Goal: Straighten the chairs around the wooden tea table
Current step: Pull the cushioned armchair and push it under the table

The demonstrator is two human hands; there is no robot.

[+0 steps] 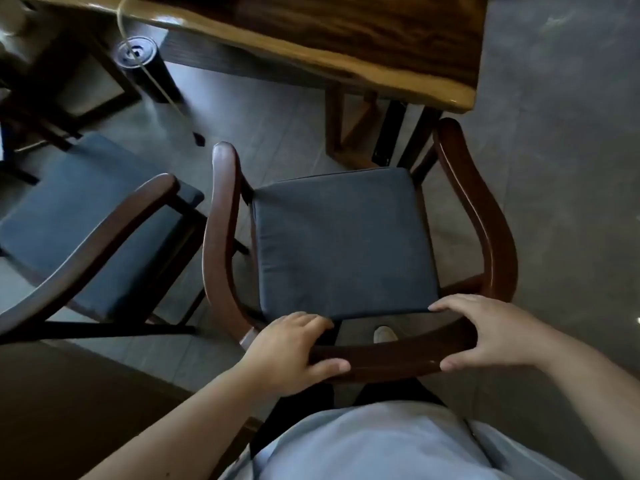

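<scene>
A dark wooden armchair [481,216] with a dark blue seat cushion [343,240] stands right in front of me, facing the wooden tea table [311,39]. Its front legs are near the table's end. My left hand [291,355] grips the curved back rail [391,355] on its left side. My right hand [485,330] grips the same rail on its right side. A second matching chair [90,230] with a blue cushion stands to the left, turned at an angle, its armrest close to the first chair's left arm.
A black cylindrical bin [145,67] with a thin hose [162,88] stands under the table at upper left. Another wooden frame [62,98] sits at far left. Grey tiled floor [561,133] stretches to the right. A brown surface [69,410] lies at lower left.
</scene>
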